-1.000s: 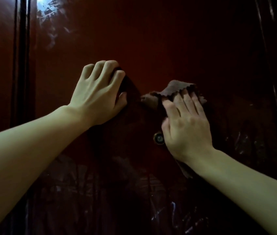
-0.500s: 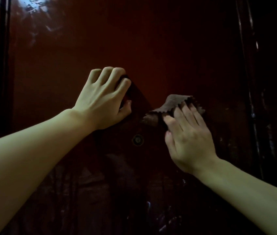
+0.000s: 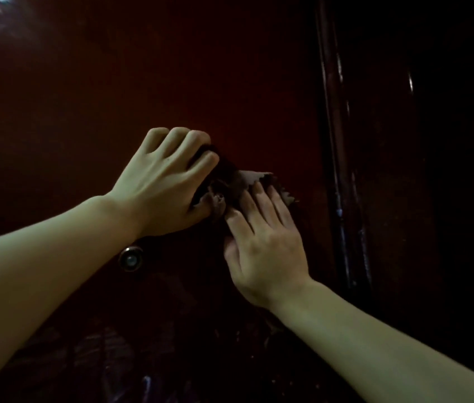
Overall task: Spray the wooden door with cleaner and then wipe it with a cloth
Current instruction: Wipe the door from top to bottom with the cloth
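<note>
A glossy dark red wooden door (image 3: 171, 68) fills the view. A brown cloth (image 3: 247, 181) with a zigzag edge lies against the door between my two hands. My left hand (image 3: 166, 184) has its fingers curled round the left end of the cloth. My right hand (image 3: 264, 242) presses its straight fingers flat on the right part of the cloth. Most of the cloth is hidden under my hands. No spray bottle is in view.
A round metal peephole (image 3: 130, 258) sits in the door just below my left wrist. The door's raised vertical edge (image 3: 343, 170) runs down the right side, with dark shadow beyond it. Wet streaks glint on the lower door (image 3: 142, 359).
Both hands and the cloth have shifted right across the door, toward its right edge. The two hands now lie closer together, and the peephole sits under my left wrist.
</note>
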Action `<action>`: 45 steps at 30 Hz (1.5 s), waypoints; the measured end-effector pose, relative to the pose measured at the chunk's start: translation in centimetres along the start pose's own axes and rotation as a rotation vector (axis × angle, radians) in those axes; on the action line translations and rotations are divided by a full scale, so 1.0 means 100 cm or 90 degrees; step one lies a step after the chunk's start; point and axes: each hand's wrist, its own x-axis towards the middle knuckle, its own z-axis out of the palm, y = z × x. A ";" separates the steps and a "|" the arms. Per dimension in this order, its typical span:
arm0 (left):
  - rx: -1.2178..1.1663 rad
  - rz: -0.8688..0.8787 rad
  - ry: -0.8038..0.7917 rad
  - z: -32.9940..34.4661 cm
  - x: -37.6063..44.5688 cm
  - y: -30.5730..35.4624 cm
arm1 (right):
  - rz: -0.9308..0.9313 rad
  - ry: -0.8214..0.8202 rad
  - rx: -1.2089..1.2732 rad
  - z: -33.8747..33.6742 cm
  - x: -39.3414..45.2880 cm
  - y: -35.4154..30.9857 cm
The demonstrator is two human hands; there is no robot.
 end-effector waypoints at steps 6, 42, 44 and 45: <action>0.008 0.000 0.020 0.003 0.018 0.017 | 0.088 0.031 -0.021 -0.012 0.041 0.036; 0.008 -0.011 0.022 0.019 0.087 0.092 | -0.001 0.066 -0.059 -0.033 -0.002 0.122; 0.007 -0.015 0.013 0.019 0.088 0.092 | -0.041 0.081 -0.054 -0.030 -0.044 0.118; 0.009 -0.016 0.008 0.019 0.088 0.092 | -0.060 0.083 -0.050 -0.029 -0.059 0.117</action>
